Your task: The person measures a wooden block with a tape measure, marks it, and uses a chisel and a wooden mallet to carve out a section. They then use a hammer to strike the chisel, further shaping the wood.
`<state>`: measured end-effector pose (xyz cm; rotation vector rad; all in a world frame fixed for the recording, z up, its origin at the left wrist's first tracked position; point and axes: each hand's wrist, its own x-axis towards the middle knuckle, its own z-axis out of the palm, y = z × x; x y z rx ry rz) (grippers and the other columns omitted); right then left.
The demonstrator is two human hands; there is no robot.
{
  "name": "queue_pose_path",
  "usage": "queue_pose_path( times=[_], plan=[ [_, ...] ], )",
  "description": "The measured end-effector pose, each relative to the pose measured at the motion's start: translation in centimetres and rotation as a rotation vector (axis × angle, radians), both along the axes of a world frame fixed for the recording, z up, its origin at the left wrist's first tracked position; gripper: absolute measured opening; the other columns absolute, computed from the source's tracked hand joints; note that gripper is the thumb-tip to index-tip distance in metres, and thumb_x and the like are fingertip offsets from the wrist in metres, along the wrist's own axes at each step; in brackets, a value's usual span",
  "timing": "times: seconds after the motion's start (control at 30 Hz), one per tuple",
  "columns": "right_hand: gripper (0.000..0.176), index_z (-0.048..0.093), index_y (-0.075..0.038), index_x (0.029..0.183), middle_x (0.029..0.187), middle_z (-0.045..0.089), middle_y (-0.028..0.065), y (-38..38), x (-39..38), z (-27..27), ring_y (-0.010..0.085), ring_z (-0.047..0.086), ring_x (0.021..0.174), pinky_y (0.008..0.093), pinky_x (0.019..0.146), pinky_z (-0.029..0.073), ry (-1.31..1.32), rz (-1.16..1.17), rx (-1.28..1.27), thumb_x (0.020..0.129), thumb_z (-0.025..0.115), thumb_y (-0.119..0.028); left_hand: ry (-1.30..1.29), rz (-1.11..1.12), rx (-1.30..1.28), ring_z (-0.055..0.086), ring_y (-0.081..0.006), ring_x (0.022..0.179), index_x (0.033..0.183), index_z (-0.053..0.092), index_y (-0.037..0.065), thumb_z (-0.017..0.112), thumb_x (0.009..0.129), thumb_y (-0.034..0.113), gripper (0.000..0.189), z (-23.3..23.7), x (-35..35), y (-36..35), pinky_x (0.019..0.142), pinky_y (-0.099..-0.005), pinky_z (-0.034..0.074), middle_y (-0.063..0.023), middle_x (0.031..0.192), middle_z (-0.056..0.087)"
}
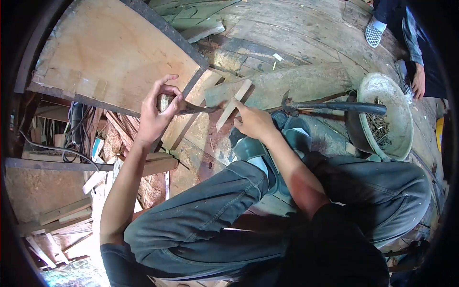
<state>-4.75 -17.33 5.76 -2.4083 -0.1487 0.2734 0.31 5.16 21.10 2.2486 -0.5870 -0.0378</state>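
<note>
My left hand [158, 110] is closed around the handle of a knife [195, 109]. Its dark blade points right, with the tip close to a short wooden strip [232, 108]. That strip is pinched at its near side by my right hand [256, 122] and slants up to the right. Below my right hand are my dark shoes. Just right of them lies a claw hammer [334, 106], its dark grip reaching over the rim of a pale bucket [405, 103].
Nails [379, 125] fill the bottom of the bucket. A wooden tabletop [119, 52] stands at upper left, with cables [79, 126] and wood scraps below. A flat board [296, 83] lies on the plank floor. Another person's hand [419, 82] hangs at upper right.
</note>
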Motion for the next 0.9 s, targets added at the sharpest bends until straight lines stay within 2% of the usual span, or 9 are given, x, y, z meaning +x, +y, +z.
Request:
queue_pose_path(
  times=[0.03, 0.07, 0.17, 0.27, 0.33, 0.43, 0.57, 0.87, 0.9],
  plan=[
    [0.061, 0.046, -0.01, 0.142, 0.097, 0.07, 0.022, 0.0, -0.2, 0.8, 0.0408, 0.067, 0.093, 0.0497, 0.081, 0.053, -0.009, -0.009, -0.013, 0.088, 0.063, -0.033, -0.021, -0.022, 0.01, 0.06, -0.0102, 0.087, 0.132, 0.052, 0.005, 0.062, 0.086, -0.003, 0.048, 0.0, 0.1, 0.0, 0.082, -0.0267, 0.05, -0.003, 0.092, 0.063],
    [0.061, 0.046, -0.01, 0.142, 0.097, 0.07, 0.022, -0.1, -0.2, 1.4, 0.0408, 0.067, 0.093, 0.0497, 0.081, 0.053, -0.01, -0.007, -0.012, 0.088, 0.063, -0.033, -0.044, -0.045, 0.019, 0.06, -0.0104, 0.088, 0.132, 0.051, 0.005, 0.062, 0.085, -0.004, 0.049, 0.0, 0.2, 0.0, 0.083, -0.0271, 0.05, -0.003, 0.092, 0.063],
    [0.042, 0.065, 0.001, 0.107, 0.103, 0.069, 0.0233, -0.6, -0.2, 2.5, 0.04, 0.066, 0.1, 0.0489, 0.085, 0.052, 0.144, 0.145, -0.056, 0.089, 0.062, -0.037, -0.067, -0.068, 0.039, 0.06, -0.0105, 0.088, 0.132, 0.051, 0.005, 0.061, 0.084, -0.005, 0.05, 0.0, 0.1, -0.1, 0.083, -0.0276, 0.05, -0.0029, 0.092, 0.063],
    [0.046, 0.063, 0.002, 0.111, 0.108, 0.068, 0.0235, -0.2, -0.6, 1.2, 0.0396, 0.065, 0.103, 0.0488, 0.088, 0.051, 0.195, 0.205, -0.086, 0.089, 0.062, -0.038, 0.001, -0.043, 0.024, 0.059, -0.0123, 0.092, 0.133, 0.051, 0.006, 0.061, 0.086, 0.001, 0.049, 0.0, 0.1, 0.1, 0.09, -0.0299, 0.046, -0.0028, 0.094, 0.062],
    [0.05, 0.059, 0.003, 0.118, 0.11, 0.067, 0.0234, -0.2, -0.5, 0.9, 0.0393, 0.065, 0.104, 0.0482, 0.088, 0.051, 0.199, 0.194, -0.087, 0.089, 0.061, -0.038, -0.021, -0.04, 0.023, 0.06, -0.0115, 0.09, 0.133, 0.052, 0.006, 0.06, 0.084, -0.002, 0.05, -0.2, 0.2, 0.2, 0.086, -0.0285, 0.048, -0.0029, 0.093, 0.062],
    [0.041, 0.066, 0.0, 0.112, 0.106, 0.069, 0.0224, -0.3, -0.1, 0.4, 0.0387, 0.067, 0.099, 0.0482, 0.084, 0.054, 0.06, -0.069, -0.014, 0.088, 0.062, -0.034, -0.038, -0.031, 0.019, 0.061, -0.0106, 0.088, 0.132, 0.052, 0.006, 0.059, 0.083, -0.005, 0.05, -0.3, 0.3, 0.6, 0.083, -0.0269, 0.049, -0.0029, 0.091, 0.063],
    [0.068, 0.042, 0.01, 0.132, 0.104, 0.068, 0.0283, -0.9, 0.2, -1.0, 0.0413, 0.066, 0.1, 0.0495, 0.086, 0.053, 0.141, -0.332, 0.044, 0.086, 0.066, -0.034, -0.038, -0.047, -0.003, 0.061, -0.0102, 0.088, 0.131, 0.052, 0.006, 0.058, 0.084, -0.005, 0.049, -0.4, 0.3, 0.6, 0.083, -0.0269, 0.05, -0.0026, 0.09, 0.062],
    [0.054, 0.045, 0.01, 0.127, 0.105, 0.068, 0.0272, -4.1, 0.8, -0.7, 0.0424, 0.066, 0.1, 0.0487, 0.087, 0.052, 0.103, -0.174, 0.035, 0.088, 0.062, -0.023, -0.107, -0.04, 0.037, 0.062, -0.012, 0.087, 0.131, 0.052, 0.004, 0.059, 0.084, -0.005, 0.048, -0.6, 0.7, 0.9, 0.084, -0.0291, 0.051, -0.0036, 0.09, 0.063],
    [0.056, 0.043, 0.007, 0.131, 0.104, 0.067, 0.0281, -4.4, 1.0, -0.3, 0.0429, 0.065, 0.1, 0.0488, 0.087, 0.052, 0.255, -0.213, 0.149, 0.087, 0.062, -0.021, -0.108, -0.043, 0.039, 0.062, -0.012, 0.087, 0.131, 0.052, 0.004, 0.059, 0.084, -0.005, 0.048, -0.5, 0.6, 0.9, 0.084, -0.0291, 0.051, -0.0036, 0.09, 0.063]
  ],
)
